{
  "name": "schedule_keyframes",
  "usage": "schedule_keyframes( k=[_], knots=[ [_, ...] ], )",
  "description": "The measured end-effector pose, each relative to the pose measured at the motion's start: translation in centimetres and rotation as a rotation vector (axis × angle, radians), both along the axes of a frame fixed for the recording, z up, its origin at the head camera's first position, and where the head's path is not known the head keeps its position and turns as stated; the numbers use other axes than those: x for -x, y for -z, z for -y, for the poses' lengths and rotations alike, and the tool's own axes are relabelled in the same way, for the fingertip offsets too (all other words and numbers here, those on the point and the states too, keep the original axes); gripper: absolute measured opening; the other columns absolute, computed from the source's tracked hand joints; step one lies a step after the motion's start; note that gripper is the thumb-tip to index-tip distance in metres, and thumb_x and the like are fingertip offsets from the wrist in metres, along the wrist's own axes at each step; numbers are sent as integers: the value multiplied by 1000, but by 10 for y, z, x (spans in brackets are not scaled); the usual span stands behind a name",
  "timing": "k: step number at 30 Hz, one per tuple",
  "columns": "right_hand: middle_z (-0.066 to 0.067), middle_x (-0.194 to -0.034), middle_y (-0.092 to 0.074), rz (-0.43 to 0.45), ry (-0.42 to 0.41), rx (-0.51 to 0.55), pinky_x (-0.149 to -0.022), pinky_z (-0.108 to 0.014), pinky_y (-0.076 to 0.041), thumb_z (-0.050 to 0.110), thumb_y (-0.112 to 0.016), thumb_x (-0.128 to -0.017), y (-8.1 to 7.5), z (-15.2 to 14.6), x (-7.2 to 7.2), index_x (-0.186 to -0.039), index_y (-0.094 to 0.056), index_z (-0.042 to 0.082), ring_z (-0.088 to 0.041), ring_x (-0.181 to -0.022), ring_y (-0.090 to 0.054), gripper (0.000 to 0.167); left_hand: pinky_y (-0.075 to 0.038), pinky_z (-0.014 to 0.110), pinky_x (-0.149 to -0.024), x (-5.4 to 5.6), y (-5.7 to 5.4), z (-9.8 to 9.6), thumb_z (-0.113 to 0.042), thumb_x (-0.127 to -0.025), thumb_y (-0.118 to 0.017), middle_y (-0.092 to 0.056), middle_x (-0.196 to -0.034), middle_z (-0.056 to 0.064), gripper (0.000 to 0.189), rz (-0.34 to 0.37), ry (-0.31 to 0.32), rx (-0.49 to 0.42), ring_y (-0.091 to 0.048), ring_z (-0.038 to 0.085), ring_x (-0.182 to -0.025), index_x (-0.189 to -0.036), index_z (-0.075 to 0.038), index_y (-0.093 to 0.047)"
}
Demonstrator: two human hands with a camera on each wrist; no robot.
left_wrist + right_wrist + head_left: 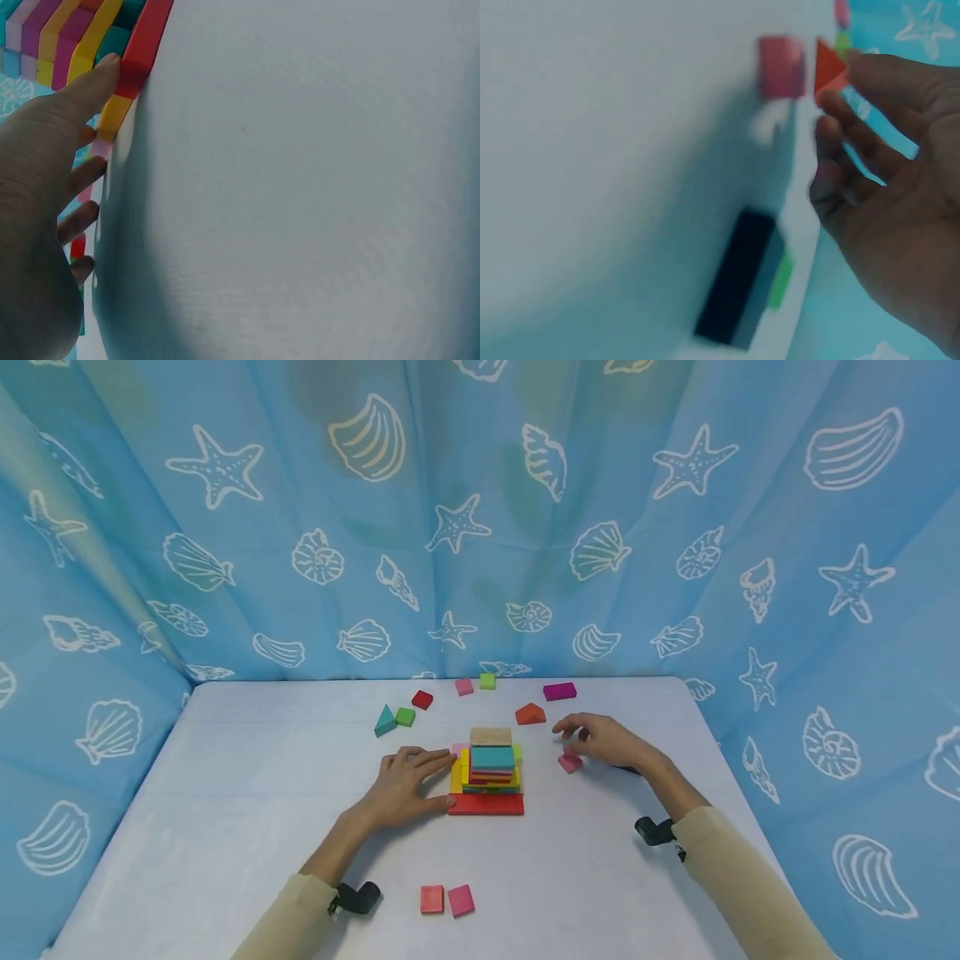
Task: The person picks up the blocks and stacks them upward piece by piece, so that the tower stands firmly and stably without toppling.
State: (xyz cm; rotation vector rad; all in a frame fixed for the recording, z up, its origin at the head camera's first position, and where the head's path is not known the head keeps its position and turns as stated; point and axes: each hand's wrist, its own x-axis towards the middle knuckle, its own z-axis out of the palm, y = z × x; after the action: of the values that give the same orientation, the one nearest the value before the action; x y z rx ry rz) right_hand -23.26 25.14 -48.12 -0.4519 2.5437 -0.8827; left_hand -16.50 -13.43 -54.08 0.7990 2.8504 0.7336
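Note:
A stack of coloured blocks [492,760] stands mid-table, with a red plank [486,804] at its front and a tan block [491,737] on top. My left hand [408,787] rests along its left side with fingers extended; in the left wrist view the thumb [97,82] touches the red plank's end [139,64]. Over the table right of the stack, my right hand [607,742] hovers with fingers loosely bent and nothing visible between them. A pink block [570,762] lies below its fingers. In the right wrist view a dark block [739,277] lies under the hand.
Behind the stack lie an orange block [530,714], a magenta block [559,692], a light green block [487,681], a red block [422,700] and a teal triangle [385,721]. Two reddish squares [432,899] lie near the front. A blue curtain [480,527] surrounds the table.

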Motion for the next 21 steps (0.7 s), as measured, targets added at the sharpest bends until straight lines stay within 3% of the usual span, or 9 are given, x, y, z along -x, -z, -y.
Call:
schedule_keyframes(
  k=[5, 14, 18, 21],
  knots=[
    [-5, -131, -61, 16, -21, -91, -93, -42, -54, 12, -73, -90, 12, -15, -12, -134, -64, 18, -24, -113, -56, 45, -32, 56, -107, 1, -2, 1, -60, -85, -71, -47, -155, -3, 80, 11, 2, -5, -36, 28, -140, -154, -30, -43],
    [0, -115, -63, -104, -29, -159, -83, -34, -56, 25, -81, -86, 17, -5, -19, -123, -69, 19, -18, -103, -59, 39, -32, 54, -107, 2, 0, 2, -61, -85, -70, -47, -155, -4, 80, 2, -2, -5, -37, 27, -139, -154, -31, -43],
    [2, -112, -63, -175, -6, -97, -78, -29, -56, 27, -79, -89, 9, 2, -22, -125, -66, 18, -16, -99, -58, 40, -32, 54, -106, 1, 1, 2, -60, -85, -71, -48, -154, -3, 79, 0, 5, -11, -38, 27, -138, -153, -30, -45],
    [4, -112, -63, -277, 7, 17, -75, -27, -53, 29, -78, -89, -8, 17, -25, -127, -66, 20, -15, -95, -58, 41, -32, 54, -106, 1, 0, 2, -60, -85, -71, -48, -154, -3, 79, -2, 3, -16, -38, 27, -138, -153, -30, -45]
  ],
)
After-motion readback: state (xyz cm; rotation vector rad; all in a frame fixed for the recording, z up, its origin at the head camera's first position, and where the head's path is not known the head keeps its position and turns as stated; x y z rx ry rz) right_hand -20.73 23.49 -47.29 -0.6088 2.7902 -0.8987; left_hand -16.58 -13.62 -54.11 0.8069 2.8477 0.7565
